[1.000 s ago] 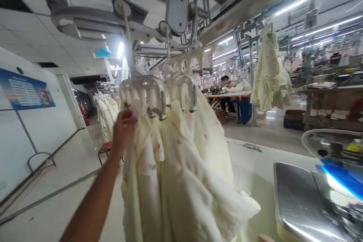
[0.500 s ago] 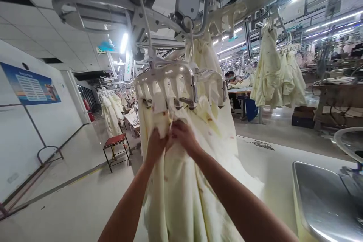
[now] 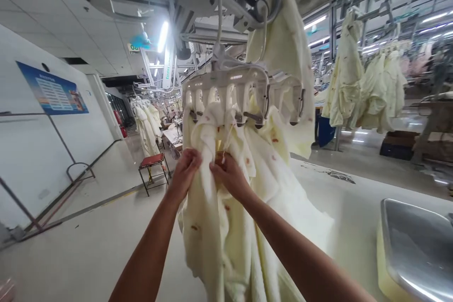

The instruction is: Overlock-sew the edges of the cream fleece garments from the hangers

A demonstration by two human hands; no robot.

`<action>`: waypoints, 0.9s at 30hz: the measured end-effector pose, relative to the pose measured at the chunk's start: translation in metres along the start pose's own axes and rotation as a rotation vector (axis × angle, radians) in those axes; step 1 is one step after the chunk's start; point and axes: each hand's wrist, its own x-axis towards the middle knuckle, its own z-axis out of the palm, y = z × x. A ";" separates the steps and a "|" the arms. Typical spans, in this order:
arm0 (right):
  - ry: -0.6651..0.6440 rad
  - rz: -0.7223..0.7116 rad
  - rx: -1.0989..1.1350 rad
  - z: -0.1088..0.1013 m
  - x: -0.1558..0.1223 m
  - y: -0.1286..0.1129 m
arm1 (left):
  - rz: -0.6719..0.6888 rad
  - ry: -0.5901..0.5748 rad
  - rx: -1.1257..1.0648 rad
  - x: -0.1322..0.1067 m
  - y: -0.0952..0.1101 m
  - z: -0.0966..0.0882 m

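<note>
- Garment (image 3: 226, 226), cream with small red spots, hangs from the clips of a white hanger (image 3: 226, 87), just in front of the person.
- Left hand (image 3: 184, 172) and right hand (image 3: 230, 177) sit side by side below the clips, fingers closed on its cloth.
- Table (image 3: 354, 207) lies behind; stool (image 3: 153, 161) stands well off left.

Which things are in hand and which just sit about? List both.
In hand: left hand and right hand gripping pale yellow fleece garments under the white plastic clip hanger.
Lying about: red-topped metal stool, blue wall poster, shiny steel machine bed.
</note>
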 end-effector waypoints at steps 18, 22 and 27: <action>0.155 0.118 0.248 0.010 0.006 -0.036 | 0.234 0.455 0.697 0.071 0.107 -0.123; 0.036 0.205 0.452 -0.007 -0.027 -0.059 | 0.035 0.171 0.615 0.023 0.066 -0.099; -0.576 0.520 0.497 -0.014 -0.084 -0.032 | -0.680 -0.461 0.283 -0.094 -0.025 -0.110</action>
